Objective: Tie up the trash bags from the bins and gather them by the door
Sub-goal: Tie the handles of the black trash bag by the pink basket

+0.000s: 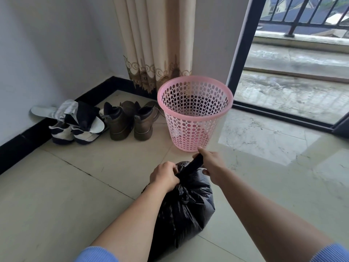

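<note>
On the floor of glossy cream tiles (56, 186), in a room corner, a full black plastic trash bag (185, 208) sits at the centre of the view, between the person's bare forearms with their blue sleeve cuffs.

The left hand (164, 175) grips the bag's gathered neck, fingers curled tightly round the plastic. The right hand (212, 161) holds a twisted black strip of the bag's mouth, drawn up toward 1 o'clock. Its fingers are wrapped about the strip, except the index finger (201, 150), which points straight out.

At 12 o'clock from the bag, near it but apart, a round pink plastic bin with perforated walls (190, 133) stands upright. What lies at its bottom cannot be told.

At 10 o'clock, a pair of brown leather ankle boots (130, 120) stands just beside the bin. Farther left are white and navy trainers (71, 134), with a white slipper (43, 111) and a dark cloth (85, 114) piled on them, against the black skirting board (28, 142) of a white wall (47, 53).

Behind the bin hangs a beige pleated curtain with a brown patterned hem (151, 35). At 2 o'clock, a dark-framed sliding glass door (243, 35) looks onto a wet concrete balcony (292, 91) with a black metal railing (302, 14).
</note>
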